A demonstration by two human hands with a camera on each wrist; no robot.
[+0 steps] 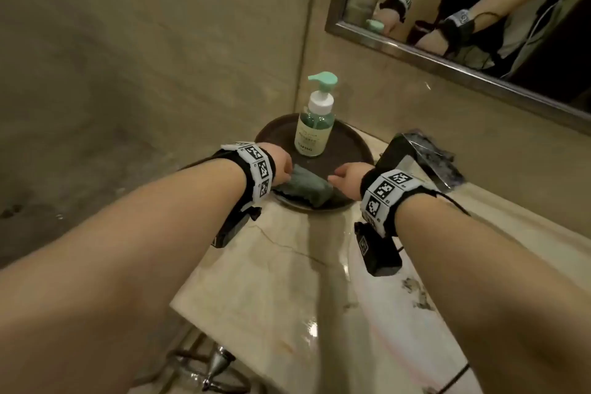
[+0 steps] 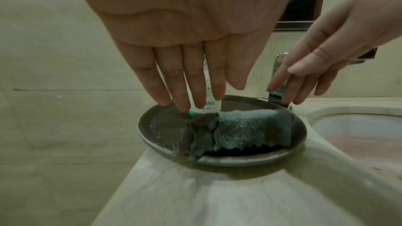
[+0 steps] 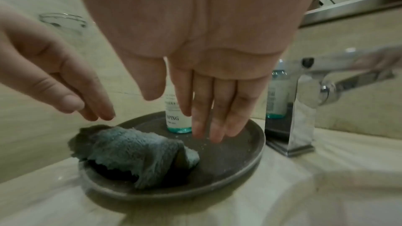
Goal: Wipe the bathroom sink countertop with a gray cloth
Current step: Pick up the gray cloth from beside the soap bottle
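Note:
A crumpled gray cloth (image 1: 303, 190) (image 2: 239, 131) (image 3: 135, 152) lies on the front part of a dark round tray (image 1: 351, 144) (image 2: 228, 160) (image 3: 239, 161) in the corner of the beige stone countertop (image 1: 287, 265). My left hand (image 1: 283, 166) (image 2: 185, 82) hovers over the cloth's left end, fingers straight and pointing down. My right hand (image 1: 347, 179) (image 3: 208, 109) hangs over the tray just right of the cloth, fingers straight too. Neither hand grips anything.
A pump soap bottle (image 1: 315, 118) (image 3: 177, 119) stands at the back of the tray. A chrome faucet (image 1: 422, 157) (image 3: 304, 106) sits right of the tray, with the sink basin (image 2: 359, 135) beyond. Walls close in at left and back; a mirror (image 1: 463, 9) hangs above.

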